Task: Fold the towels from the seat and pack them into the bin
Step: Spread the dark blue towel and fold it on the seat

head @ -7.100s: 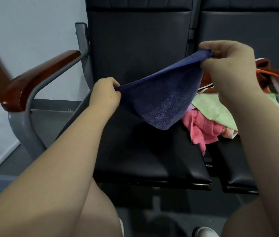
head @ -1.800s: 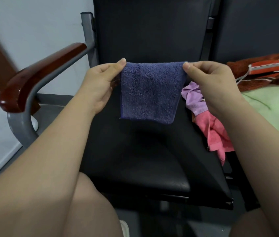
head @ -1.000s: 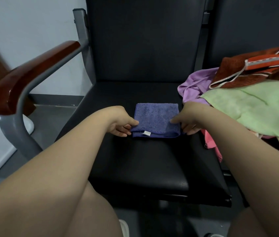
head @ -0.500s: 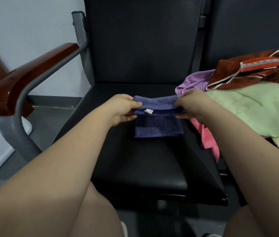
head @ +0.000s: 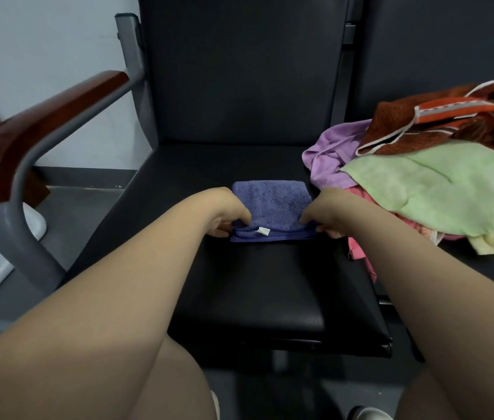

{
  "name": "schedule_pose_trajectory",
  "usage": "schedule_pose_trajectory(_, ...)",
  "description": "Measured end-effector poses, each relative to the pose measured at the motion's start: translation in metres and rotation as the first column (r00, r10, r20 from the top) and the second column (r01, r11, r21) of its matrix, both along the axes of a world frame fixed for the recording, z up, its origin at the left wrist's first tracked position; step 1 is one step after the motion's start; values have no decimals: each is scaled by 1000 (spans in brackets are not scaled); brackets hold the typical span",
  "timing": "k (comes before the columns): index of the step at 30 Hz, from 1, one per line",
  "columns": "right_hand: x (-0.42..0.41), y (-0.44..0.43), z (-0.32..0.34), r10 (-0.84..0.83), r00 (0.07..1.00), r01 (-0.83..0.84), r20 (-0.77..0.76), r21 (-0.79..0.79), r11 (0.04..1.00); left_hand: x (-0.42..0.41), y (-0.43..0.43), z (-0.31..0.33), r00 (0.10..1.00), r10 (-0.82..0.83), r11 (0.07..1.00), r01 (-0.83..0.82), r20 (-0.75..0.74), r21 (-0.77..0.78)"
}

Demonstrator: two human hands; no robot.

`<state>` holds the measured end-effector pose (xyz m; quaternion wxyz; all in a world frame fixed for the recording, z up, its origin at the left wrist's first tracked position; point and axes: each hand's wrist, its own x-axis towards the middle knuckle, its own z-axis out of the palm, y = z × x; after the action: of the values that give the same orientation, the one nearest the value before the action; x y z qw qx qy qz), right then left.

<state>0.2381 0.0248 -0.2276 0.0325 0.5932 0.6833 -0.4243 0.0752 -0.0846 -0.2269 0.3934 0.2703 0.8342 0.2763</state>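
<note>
A small dark blue towel (head: 271, 201) lies folded flat on the black seat (head: 258, 283), a white tag showing at its near edge. My left hand (head: 227, 216) pinches the towel's near left corner. My right hand (head: 323, 218) pinches its near right corner. To the right, a heap of unfolded towels spreads over the neighbouring seat: a light green towel (head: 439, 189) on top, a purple towel (head: 333, 159) behind it, a red-orange patterned towel (head: 439, 116) at the back and a pink towel (head: 361, 253) underneath. The bin is not in view.
A wooden armrest (head: 36, 128) on a grey metal frame (head: 6, 234) stands at the left of the seat. The black backrest (head: 239, 71) rises behind. Something white (head: 35, 221) sits on the grey floor at far left. My knees are at the bottom.
Half a second ago both hands held the towel's edge lifted at the far side. They have drawn it toward me, and the towel now lies flat with its tagged edge nearest me.
</note>
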Motion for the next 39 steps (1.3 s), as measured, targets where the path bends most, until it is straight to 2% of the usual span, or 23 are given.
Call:
schedule_pose_trajectory(3,1,-3,-4,-19,997,17,-79,-16,1000,0,-2,-1,1000,20,999,-20,17,-45)
schedule_pose_trajectory(6,2,-8,-4,-66,985,50,-160,-99,994,3,-4,0,995,53,998,-49,80,-48)
schedule_pose_trajectory(9,5,-13,4,-120,963,75,-242,-189,979,10,-10,11,976,85,995,-93,202,27)
schedule_pose_trajectory(12,7,-24,12,-240,903,104,-356,-361,927,14,-20,24,922,97,980,-155,376,128)
schedule_pose_trajectory(14,6,-33,15,-358,849,163,-388,-453,877,15,-29,35,899,54,972,-148,434,185)
schedule_pose_trajectory(16,5,-44,19,-410,822,185,-395,-496,848,17,-39,48,880,20,959,-151,475,239)
schedule_pose_trajectory(18,3,-56,27,-409,809,140,-423,-537,832,14,-51,64,850,13,935,-198,527,295)
schedule_pose_trajectory(22,-6,-77,54,-433,707,30,-559,-588,808,1,-77,96,806,19,870,-305,592,388)
schedule_pose_trajectory(27,-34,-108,85,-315,668,-71,-675,-479,875,-26,-132,114,782,24,794,-393,623,463)
schedule_pose_trajectory(32,-89,-160,99,-200,660,-204,-724,-430,880,-59,-212,87,688,60,675,-562,723,478)
schedule_pose_trajectory(36,-131,-210,99,-95,662,-355,-743,-422,834,-74,-280,50,586,100,569,-697,804,437)
schedule_pose_trajectory(39,-168,-256,90,43,711,-457,-702,-414,787,-84,-335,22,547,124,489,-760,828,429)
